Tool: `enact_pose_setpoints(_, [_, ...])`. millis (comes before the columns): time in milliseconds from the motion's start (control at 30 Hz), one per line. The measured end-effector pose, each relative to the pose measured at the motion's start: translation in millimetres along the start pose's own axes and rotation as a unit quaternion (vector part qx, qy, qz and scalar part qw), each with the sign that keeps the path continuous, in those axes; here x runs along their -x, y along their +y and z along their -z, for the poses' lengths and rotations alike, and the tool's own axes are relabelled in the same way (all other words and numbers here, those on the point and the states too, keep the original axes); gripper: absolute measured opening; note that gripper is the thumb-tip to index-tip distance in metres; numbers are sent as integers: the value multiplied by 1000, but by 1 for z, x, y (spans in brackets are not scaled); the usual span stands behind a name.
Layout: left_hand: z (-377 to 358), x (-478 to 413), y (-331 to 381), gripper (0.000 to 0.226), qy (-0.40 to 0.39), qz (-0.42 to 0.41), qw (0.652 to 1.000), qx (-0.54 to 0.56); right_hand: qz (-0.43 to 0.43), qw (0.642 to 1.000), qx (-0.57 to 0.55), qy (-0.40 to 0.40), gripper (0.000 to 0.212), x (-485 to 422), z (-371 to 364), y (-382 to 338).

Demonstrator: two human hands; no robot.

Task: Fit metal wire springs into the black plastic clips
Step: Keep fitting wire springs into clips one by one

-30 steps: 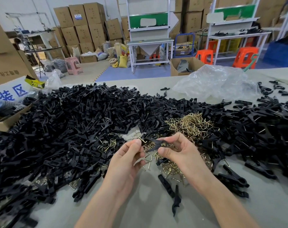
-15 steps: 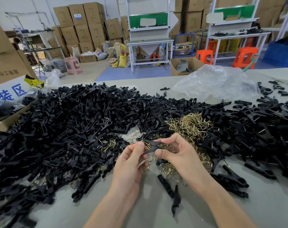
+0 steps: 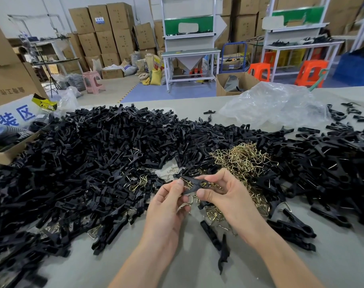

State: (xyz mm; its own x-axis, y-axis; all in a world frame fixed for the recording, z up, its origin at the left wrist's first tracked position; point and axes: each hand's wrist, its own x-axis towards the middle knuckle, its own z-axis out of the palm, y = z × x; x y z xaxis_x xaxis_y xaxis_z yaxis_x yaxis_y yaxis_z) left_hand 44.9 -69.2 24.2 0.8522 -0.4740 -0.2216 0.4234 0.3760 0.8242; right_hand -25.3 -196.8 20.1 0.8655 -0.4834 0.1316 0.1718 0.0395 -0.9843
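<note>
Both hands hold one black plastic clip (image 3: 192, 185) above the table's middle. My left hand (image 3: 166, 206) pinches its left end between thumb and fingers, with a wire spring (image 3: 186, 204) showing under the fingers. My right hand (image 3: 224, 194) pinches the clip's right end. Behind the hands lies a heap of brass-coloured wire springs (image 3: 241, 159). A huge pile of black clips (image 3: 83, 163) covers the table's left, and another pile of clips (image 3: 326, 161) spreads on the right.
Two loose clip halves (image 3: 217, 244) lie on the grey table (image 3: 197, 271) near my wrists. A crumpled clear plastic bag (image 3: 274, 104) sits at the back right. A cardboard box (image 3: 8, 150) stands at the left edge. Shelving, cartons and stools fill the room behind.
The hands have shifted slightly left and closer together, and the clip between them has turned to lie more level.
</note>
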Motion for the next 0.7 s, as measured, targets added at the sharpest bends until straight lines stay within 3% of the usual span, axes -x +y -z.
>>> enact_pose_setpoints(333, [1,0,-3,12,17,-16,1000,-10,23,999,37,9,37,-1,-3,5])
enact_pose_setpoints(433, [2,-1,-3,15,14,-17,999,-25,22,999,36,17,31,-1,-2,5])
enact_pose_setpoints(600, [5,-5,2,13,-27,16,998,-54,30,999,12,10,26,-1,0,3])
enact_pose_setpoints(700, [9,-7,8,32,-89,62,991,-80,8,999,-48,12,27,0,1,1])
